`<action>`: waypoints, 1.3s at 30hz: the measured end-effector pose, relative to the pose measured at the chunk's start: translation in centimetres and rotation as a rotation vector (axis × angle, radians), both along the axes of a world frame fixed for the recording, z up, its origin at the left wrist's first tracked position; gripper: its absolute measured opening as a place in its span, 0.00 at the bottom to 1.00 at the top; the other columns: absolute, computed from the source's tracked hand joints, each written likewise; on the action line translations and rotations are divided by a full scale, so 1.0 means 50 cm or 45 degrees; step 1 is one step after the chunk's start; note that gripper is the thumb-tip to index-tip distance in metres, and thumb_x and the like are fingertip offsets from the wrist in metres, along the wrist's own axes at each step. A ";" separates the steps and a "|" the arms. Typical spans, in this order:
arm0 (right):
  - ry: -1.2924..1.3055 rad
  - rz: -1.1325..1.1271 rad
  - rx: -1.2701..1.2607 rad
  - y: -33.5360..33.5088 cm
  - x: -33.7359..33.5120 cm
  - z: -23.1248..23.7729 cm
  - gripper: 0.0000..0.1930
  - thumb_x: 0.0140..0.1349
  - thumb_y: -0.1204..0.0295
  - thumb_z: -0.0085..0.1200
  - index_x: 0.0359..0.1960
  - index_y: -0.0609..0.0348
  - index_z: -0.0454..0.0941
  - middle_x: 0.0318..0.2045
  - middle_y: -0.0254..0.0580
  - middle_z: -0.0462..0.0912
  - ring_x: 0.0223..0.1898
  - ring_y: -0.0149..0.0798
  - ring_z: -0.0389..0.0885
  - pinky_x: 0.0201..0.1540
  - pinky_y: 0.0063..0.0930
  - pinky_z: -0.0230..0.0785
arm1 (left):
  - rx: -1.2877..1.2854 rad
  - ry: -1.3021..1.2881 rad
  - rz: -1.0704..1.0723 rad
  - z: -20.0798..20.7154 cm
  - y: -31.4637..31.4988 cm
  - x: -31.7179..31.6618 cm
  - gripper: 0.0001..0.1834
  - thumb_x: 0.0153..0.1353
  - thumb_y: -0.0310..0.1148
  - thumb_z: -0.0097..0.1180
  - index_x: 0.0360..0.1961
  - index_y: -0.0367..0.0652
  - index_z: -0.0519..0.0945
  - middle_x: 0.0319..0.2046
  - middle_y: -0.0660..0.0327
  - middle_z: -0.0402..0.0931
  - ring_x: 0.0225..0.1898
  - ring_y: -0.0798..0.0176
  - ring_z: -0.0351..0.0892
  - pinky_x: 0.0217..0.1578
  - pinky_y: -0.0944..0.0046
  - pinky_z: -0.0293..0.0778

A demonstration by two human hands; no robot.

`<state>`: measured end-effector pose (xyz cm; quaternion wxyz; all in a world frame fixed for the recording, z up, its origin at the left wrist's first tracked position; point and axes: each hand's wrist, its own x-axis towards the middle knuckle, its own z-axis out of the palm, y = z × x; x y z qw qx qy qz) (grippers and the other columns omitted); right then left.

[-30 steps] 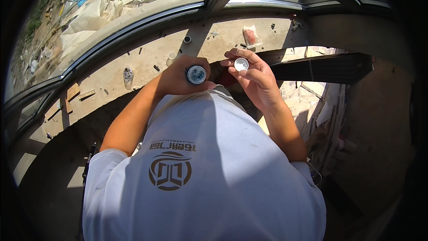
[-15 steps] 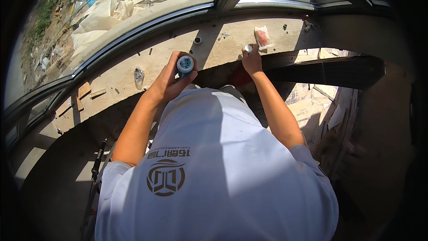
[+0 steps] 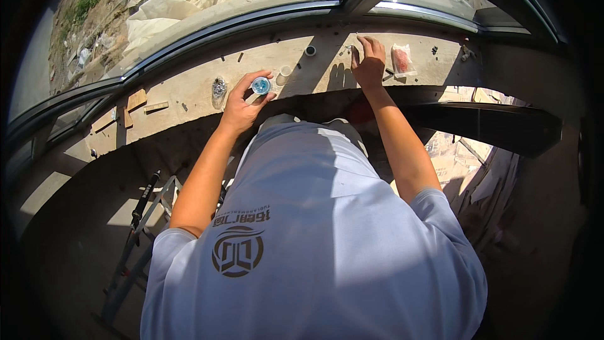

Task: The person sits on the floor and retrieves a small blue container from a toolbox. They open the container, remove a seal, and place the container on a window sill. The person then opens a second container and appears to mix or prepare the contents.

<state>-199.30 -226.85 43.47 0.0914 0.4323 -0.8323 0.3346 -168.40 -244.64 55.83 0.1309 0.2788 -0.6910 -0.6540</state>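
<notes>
My left hand (image 3: 242, 106) holds a small round container (image 3: 260, 85) with blue contents, thumb and fingers closed around its sides, at the near edge of the ledge (image 3: 185, 91). Just right of it, a pale cup-like piece (image 3: 285, 71) is on the ledge. My right hand (image 3: 370, 66) is over the ledge, fingers stretched and thumb apart. Beside its thumb lie small metal pieces (image 3: 350, 48), too small to name. Right of that hand lies a clear packet with red contents (image 3: 402, 61), with small dark pieces between them.
A black round piece with a pale rim (image 3: 310, 51) sits mid-ledge. Left of my left hand lie a clear bag of small metal parts (image 3: 219, 91) and wood scraps (image 3: 136, 99). A curved window frame (image 3: 239, 17) borders the far side. A metal ladder (image 3: 151, 223) stands lower left.
The view has shifted. My left hand has moved left along the ledge with the container, uncovering the pale cup-like piece. My right hand, which pinched a small white piece, has spread its fingers farther out.
</notes>
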 end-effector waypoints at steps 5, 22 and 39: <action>-0.368 0.640 0.143 -0.068 0.188 0.013 0.27 0.58 0.67 0.71 0.60 0.55 0.79 0.56 0.47 0.79 0.57 0.52 0.80 0.58 0.43 0.76 | -0.071 -0.053 0.082 -0.019 0.004 0.035 0.26 0.62 0.24 0.72 0.61 0.42 0.80 0.56 0.59 0.81 0.61 0.61 0.81 0.63 0.62 0.75; -0.903 0.676 -0.004 -0.090 0.252 0.066 0.22 0.57 0.73 0.71 0.53 0.60 0.79 0.48 0.49 0.82 0.48 0.54 0.83 0.52 0.42 0.78 | -0.626 -0.251 0.008 -0.038 -0.007 0.017 0.23 0.59 0.31 0.74 0.57 0.46 0.84 0.49 0.54 0.84 0.50 0.51 0.85 0.53 0.57 0.78; -0.799 0.398 -0.059 -0.023 0.264 0.130 0.22 0.60 0.70 0.70 0.57 0.54 0.81 0.55 0.44 0.81 0.55 0.52 0.83 0.57 0.40 0.78 | -1.112 -0.267 -0.379 -0.003 -0.005 -0.074 0.25 0.56 0.28 0.74 0.57 0.49 0.85 0.48 0.58 0.83 0.53 0.49 0.79 0.54 0.55 0.77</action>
